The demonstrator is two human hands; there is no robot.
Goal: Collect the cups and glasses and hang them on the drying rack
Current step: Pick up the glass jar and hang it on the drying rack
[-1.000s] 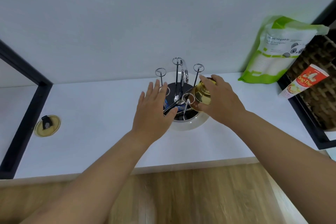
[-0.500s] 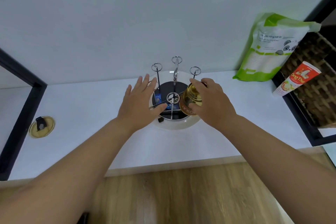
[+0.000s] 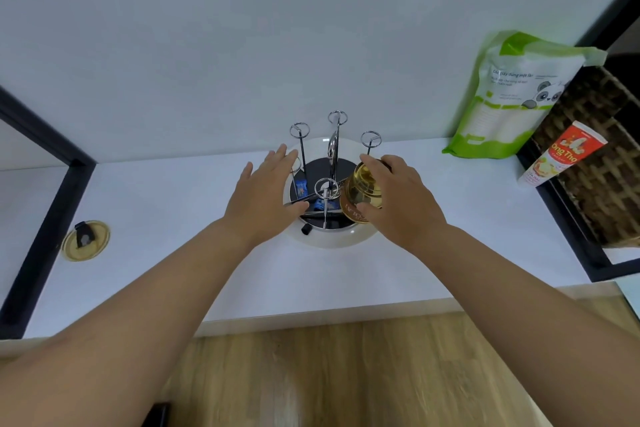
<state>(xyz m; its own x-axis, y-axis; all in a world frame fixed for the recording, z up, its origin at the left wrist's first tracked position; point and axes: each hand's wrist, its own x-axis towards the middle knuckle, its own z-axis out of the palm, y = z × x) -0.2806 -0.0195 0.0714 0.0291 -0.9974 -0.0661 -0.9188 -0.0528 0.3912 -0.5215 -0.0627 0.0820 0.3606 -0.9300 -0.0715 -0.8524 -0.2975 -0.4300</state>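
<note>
Over rack (image 3: pixel 329 184), cup (image 3: pixel 362 192) lower than before

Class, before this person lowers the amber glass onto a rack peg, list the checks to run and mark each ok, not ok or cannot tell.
1. Glass gripped: right hand wraps the amber glass: ok.
2. Glass turned mouth-down for hanging: tilted, mouth facing down and toward the camera: not ok.
3. Free peg available: ring-topped peg just behind the glass is bare: ok.
4. Rack steadied: left hand is open over the drying rack; contact: cannot tell.
5. Tray clear: small blue items lie in the round tray: not ok.
</note>
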